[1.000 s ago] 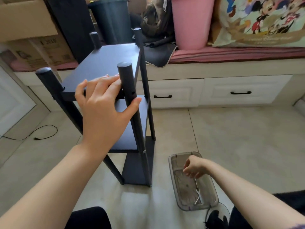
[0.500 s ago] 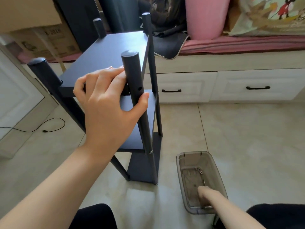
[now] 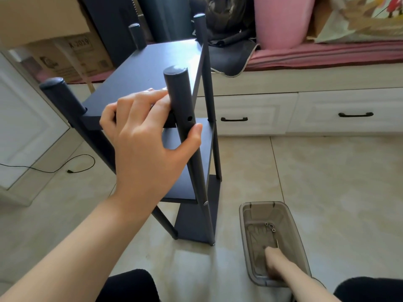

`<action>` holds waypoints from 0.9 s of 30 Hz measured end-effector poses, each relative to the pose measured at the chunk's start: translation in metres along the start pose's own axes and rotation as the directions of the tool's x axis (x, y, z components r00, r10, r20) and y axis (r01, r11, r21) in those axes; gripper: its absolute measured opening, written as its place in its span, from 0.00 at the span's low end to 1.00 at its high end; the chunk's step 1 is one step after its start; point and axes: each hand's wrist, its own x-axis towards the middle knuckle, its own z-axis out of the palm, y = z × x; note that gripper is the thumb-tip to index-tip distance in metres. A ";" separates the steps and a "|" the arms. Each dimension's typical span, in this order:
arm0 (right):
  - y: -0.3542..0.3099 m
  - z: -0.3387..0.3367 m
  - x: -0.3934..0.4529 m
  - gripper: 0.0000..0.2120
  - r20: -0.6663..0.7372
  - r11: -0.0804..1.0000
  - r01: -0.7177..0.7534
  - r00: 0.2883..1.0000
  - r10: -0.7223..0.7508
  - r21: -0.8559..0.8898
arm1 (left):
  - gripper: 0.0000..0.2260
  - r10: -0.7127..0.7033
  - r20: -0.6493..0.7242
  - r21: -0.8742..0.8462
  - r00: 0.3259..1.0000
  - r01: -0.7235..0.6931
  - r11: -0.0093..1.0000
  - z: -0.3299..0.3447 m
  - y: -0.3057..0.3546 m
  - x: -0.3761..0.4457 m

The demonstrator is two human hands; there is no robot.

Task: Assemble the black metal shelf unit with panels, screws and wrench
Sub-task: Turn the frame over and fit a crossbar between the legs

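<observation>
head view: only one camera, looking down and forward
shelf [image 3: 152,68]: black, upright on the tile floor, three panels between four round posts, top panel nearest the camera
front post [image 3: 181,101]: right-front corner, open screw hole [image 3: 189,118] in its side at top-panel height, just above the thumb
lower joint: a small screw head [image 3: 205,203] shows on the same post at the middle panel
left hand [image 3: 144,144]: clamped on the top front corner; fingers lie over the top panel edge against the post, thumb wraps the post from the right
right hand [image 3: 274,264]: reaching down into the tray, fingers pointed at the tray floor; tips blurred, cannot tell whether they are apart or pinching anything
tray [image 3: 244,225]: clear grey plastic bin on the floor, just right of the shelf base, not touching it
washers [image 3: 271,226]: few small metal rings or screws at the far end of the tray, clear of the hand
wrench [image 3: 277,244]: thin metal rod just beyond the fingertips, contact unclear
background: white drawers [image 3: 349,114] with black handles behind the shelf, pink bin [image 3: 281,20] on the bench above, cardboard boxes [image 3: 65,55] far left, black cable [image 3: 54,168] on the floor at left
</observation>
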 end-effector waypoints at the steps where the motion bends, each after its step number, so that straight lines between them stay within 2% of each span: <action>1: -0.002 -0.003 -0.001 0.17 0.020 0.997 -0.030 0.999 0.028 0.073 | 0.15 0.000 -0.001 0.001 1.000 0.000 1.000 0.000 0.000 0.000; 3: -0.007 -0.010 -0.002 0.17 0.023 0.974 -0.082 0.997 0.079 0.212 | 0.15 -0.005 -0.002 0.001 1.000 0.005 1.000 0.000 0.000 0.000; 5: -0.007 -0.011 0.002 0.14 0.025 0.959 -0.112 0.994 0.109 0.261 | 0.15 -0.009 -0.004 0.003 1.000 0.009 1.000 0.000 0.000 0.000; 7: -0.010 -0.016 0.005 0.10 0.050 0.969 -0.080 0.996 0.070 0.232 | 0.15 -0.007 -0.005 0.010 1.000 0.007 1.000 0.001 0.000 0.000; 10: -0.010 -0.016 0.014 0.15 0.032 0.974 -0.017 0.999 0.010 0.225 | 0.16 0.004 -0.016 0.021 1.000 -0.003 1.000 0.003 -0.001 -0.001; 18: -0.018 -0.034 0.025 0.18 -0.022 0.982 0.070 0.997 -0.067 0.177 | 0.17 0.052 -0.041 0.057 0.998 -0.050 0.997 0.008 -0.002 -0.001; 21: -0.026 -0.056 0.024 0.18 -0.073 0.986 0.089 0.994 -0.079 0.140 | 0.16 0.049 -0.044 0.057 0.998 -0.046 0.997 0.009 -0.001 0.000; 27: -0.042 -0.122 -0.007 0.11 -0.101 0.984 0.177 0.979 -0.179 -0.030 | 0.18 0.025 0.018 0.029 1.000 -0.026 0.999 0.001 0.003 0.002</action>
